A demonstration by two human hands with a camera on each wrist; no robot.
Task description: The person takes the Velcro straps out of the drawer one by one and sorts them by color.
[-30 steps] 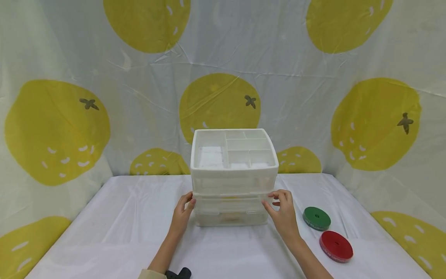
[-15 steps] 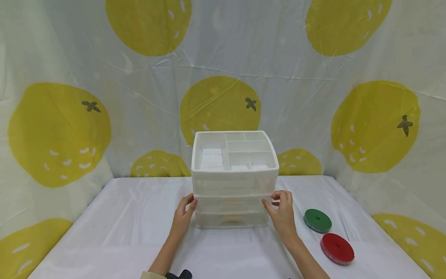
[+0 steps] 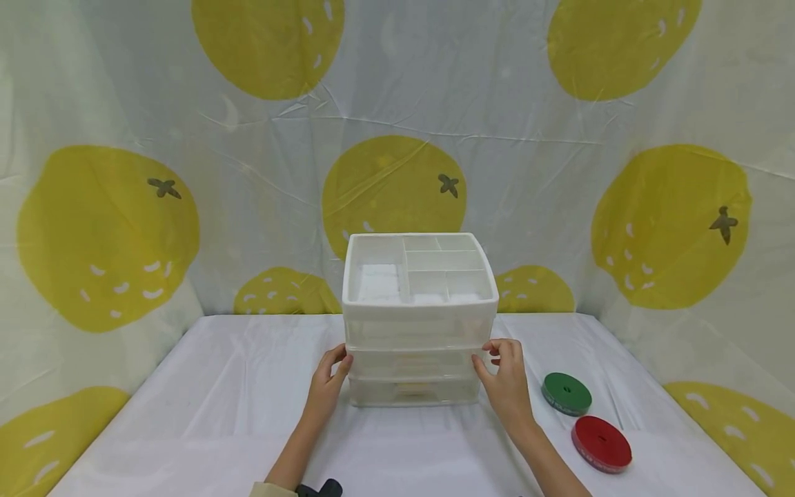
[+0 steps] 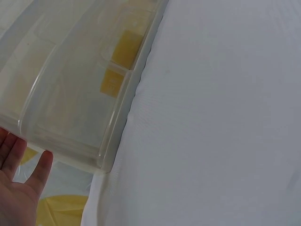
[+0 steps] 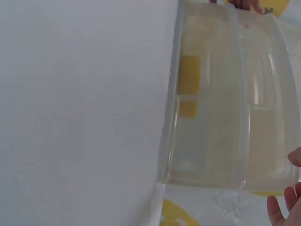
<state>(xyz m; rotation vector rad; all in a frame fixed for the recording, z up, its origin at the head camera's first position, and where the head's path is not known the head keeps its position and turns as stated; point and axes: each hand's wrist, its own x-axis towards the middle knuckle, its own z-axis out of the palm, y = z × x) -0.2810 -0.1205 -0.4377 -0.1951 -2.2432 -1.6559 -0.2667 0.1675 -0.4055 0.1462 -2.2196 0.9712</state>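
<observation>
A white plastic drawer unit (image 3: 419, 331) with translucent drawer fronts and a divided top tray (image 3: 379, 276) stands upright in mid-table. My left hand (image 3: 324, 386) touches its left side at middle-drawer height, thumb near the front corner. In the left wrist view, the straight fingers of the left hand (image 4: 19, 197) reach the unit's edge. On the other side, my right hand (image 3: 509, 386) has its thumb and bent forefinger parted at the right front corner. The right wrist view shows that right hand (image 5: 292, 209) beside the corner. A yellow patch (image 4: 127, 49) shows through the lowest drawer.
To the right of my right hand lie a green ribbon-like roll (image 3: 566, 393) and a red one (image 3: 601, 444), both flat on the white-covered table (image 3: 248, 400). A lemon-print cloth (image 3: 528, 172) hangs behind and at both sides.
My right thumb has shifted slightly right, toward the unit's corner. The left hand stays at the left side. The head view has tilted a little, so everything sits slightly lower in it.
</observation>
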